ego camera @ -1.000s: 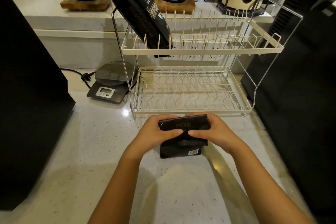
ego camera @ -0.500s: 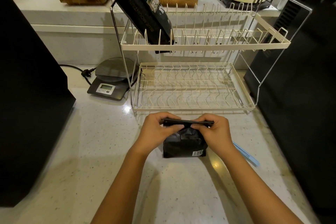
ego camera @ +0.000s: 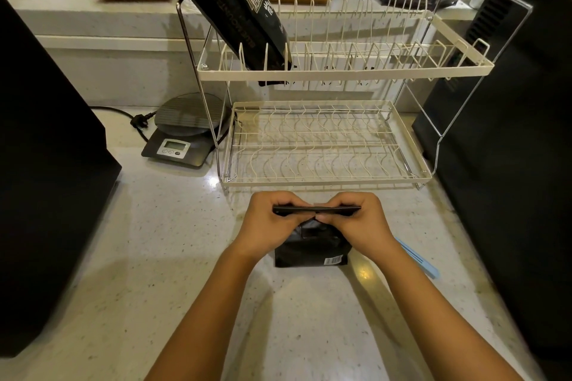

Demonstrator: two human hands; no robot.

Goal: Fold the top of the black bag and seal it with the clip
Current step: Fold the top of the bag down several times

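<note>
A small black bag [ego camera: 311, 249] with a barcode label stands on the speckled counter in front of the dish rack. Its top is pressed flat into a thin horizontal strip. My left hand [ego camera: 269, 223] pinches the left half of that strip and my right hand [ego camera: 360, 224] pinches the right half, thumbs meeting near the middle. A light blue clip [ego camera: 418, 258] lies flat on the counter just right of my right wrist, untouched and partly hidden by my forearm.
A cream two-tier dish rack [ego camera: 325, 179] stands just behind the bag, with a larger black bag [ego camera: 244, 9] leaning in its upper tier. A kitchen scale [ego camera: 182, 139] sits to the left. Big black objects flank the counter at the left [ego camera: 46, 164] and right [ego camera: 510, 148].
The bag's folded top, first seen broad with its print facing up, is now flattened to a thin edge-on strip. The blue clip has come into view beside my right wrist.
</note>
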